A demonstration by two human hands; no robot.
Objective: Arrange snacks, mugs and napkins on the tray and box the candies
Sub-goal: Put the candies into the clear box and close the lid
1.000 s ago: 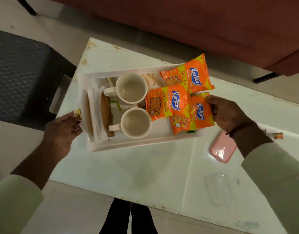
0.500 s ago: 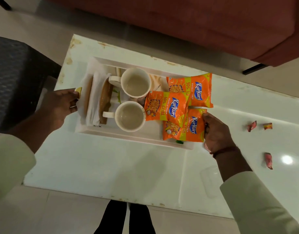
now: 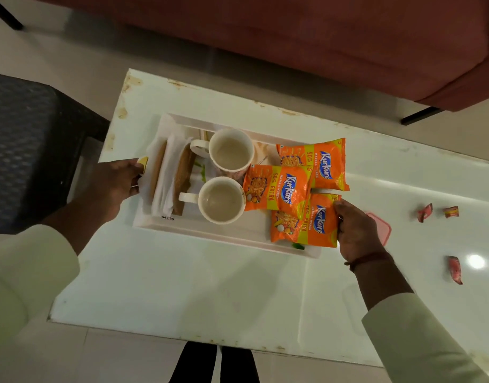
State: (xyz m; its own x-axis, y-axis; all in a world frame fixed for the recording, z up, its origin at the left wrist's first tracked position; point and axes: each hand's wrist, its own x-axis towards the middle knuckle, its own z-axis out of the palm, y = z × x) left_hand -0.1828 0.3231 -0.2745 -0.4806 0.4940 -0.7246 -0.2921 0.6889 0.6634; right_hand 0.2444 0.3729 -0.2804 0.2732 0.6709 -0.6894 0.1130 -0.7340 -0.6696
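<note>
2 hands grip our tray (image 3: 210, 230): left hand (image 3: 113, 183) closed on its left end, right hand (image 3: 356, 230) on its right; long axis crosses the worktop (image 3: 182, 286).

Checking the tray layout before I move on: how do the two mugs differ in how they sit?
The far mug sits beside the far snack packet; the near mug sits closer to the tray's front rim, beside the middle packet. The far mug's handle angles toward the napkins; the near mug's points straight left. Both are cream, upright and look empty.
</note>
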